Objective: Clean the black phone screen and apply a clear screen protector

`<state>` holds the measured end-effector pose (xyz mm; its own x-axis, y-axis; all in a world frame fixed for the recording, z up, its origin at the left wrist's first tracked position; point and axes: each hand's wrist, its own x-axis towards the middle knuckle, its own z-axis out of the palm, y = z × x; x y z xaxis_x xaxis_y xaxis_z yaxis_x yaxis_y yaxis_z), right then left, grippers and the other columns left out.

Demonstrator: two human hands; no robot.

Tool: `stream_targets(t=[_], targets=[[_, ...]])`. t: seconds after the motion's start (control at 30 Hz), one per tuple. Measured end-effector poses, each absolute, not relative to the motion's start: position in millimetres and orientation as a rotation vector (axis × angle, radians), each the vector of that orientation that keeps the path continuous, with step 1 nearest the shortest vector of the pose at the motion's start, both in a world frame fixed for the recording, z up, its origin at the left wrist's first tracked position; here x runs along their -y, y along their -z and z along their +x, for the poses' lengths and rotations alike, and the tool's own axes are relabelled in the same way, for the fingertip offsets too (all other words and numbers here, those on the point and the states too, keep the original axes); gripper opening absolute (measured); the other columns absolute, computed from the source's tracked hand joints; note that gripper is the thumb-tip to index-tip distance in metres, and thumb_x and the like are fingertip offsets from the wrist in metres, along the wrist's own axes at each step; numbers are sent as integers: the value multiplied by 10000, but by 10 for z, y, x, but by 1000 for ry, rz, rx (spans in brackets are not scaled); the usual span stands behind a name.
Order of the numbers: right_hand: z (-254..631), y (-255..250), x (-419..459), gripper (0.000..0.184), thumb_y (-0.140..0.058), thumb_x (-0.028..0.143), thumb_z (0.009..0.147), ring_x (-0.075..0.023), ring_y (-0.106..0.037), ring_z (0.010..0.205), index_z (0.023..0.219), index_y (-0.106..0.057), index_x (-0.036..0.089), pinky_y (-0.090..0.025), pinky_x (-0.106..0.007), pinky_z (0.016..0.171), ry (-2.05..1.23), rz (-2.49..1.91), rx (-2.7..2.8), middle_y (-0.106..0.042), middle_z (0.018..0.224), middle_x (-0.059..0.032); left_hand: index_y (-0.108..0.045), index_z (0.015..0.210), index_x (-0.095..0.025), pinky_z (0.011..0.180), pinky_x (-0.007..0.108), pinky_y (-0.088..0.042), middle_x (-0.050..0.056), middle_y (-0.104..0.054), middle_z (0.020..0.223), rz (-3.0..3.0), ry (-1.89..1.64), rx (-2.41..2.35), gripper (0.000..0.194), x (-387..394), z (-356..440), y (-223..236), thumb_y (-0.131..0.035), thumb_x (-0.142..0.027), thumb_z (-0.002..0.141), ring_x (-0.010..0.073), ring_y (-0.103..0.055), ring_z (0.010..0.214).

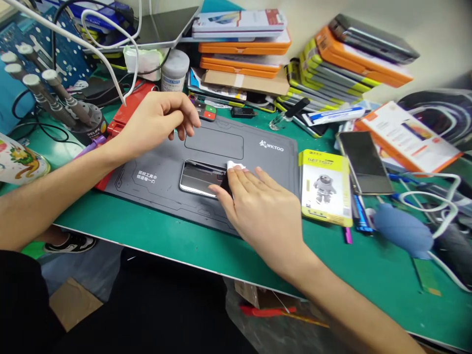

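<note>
A phone point(199, 178) lies screen up on the dark grey work mat point(162, 162), its glossy face reflecting things above. My right hand point(263, 211) presses flat over its right end, fingers together on a folded white wipe point(236, 165), thumb stretched toward the near edge. That end of the phone is hidden under the palm. Above the mat's left side hovers my left hand point(162, 120), its fingers loosely bent and a little apart, with nothing visible in them. Just below it stands a red case point(129, 115).
A yellow battery box point(324, 189), another phone point(365, 162) and a blue air blower point(403, 231) lie to the right. Stacked orange boxes point(243, 47) line the back. At left are a screwdriver holder point(88, 125), a patterned cup point(20, 160) and a hanging white cable point(79, 42).
</note>
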<state>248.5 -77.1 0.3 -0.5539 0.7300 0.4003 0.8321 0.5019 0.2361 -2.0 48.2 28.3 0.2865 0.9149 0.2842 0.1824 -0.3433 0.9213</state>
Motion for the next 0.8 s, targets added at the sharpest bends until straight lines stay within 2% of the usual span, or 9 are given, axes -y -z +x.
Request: stream_targets(t=[0.13,0.3,0.47,0.6,0.7,0.8], targets=[[2484,2,786,653,-539,483,1185,-381,-836,1213,1333,-754,-115,-634,-474,1141,582,-1260,2527,-799,1334,-314,-799,792,-218,609,264,-537,31,-776,727,1737,-1117,-991,196,-489,-21,-287,-741,-134,960,151,-727,641],[2499,18,753,570,-513,413,1203,-361,-813,1276,1397,-734,-74,-611,-486,1184,475,-1259,2545,-779,1409,-276,-801,788,-200,638,245,-545,15,-784,753,1755,-1120,-1002,330,-472,-8,-317,-614,25,941,119,-714,660],[2443,71,779,713,-480,556,1191,-361,-766,1366,1436,-715,-71,-595,-480,1221,358,-1083,2537,-755,1462,-268,-799,798,-195,625,234,-526,-1,-792,763,1768,-1107,-1036,414,-459,-12,-331,-510,91,874,105,-717,668],[2438,129,685,637,-486,469,1199,-350,-677,1490,1536,-654,-45,-503,-506,1322,153,-1095,2546,-676,1580,-256,-804,799,-216,604,244,-499,-11,-793,754,1790,-1092,-1050,443,-469,-23,-331,-484,87,844,101,-706,660],[2439,136,672,727,-506,512,1182,-385,-585,1575,1596,-576,-82,-417,-546,1382,54,-1146,2563,-586,1657,-299,-808,805,-224,593,247,-485,-16,-792,755,1799,-1088,-1038,450,-477,-23,-323,-481,84,828,98,-705,659],[2395,119,758,786,-479,571,1179,-364,-500,1642,1637,-532,-65,-337,-532,1423,-25,-997,2656,-522,1720,-272,-805,804,-218,595,249,-482,-6,-792,764,1792,-1102,-1034,407,-478,-20,-310,-513,61,853,106,-712,661]])
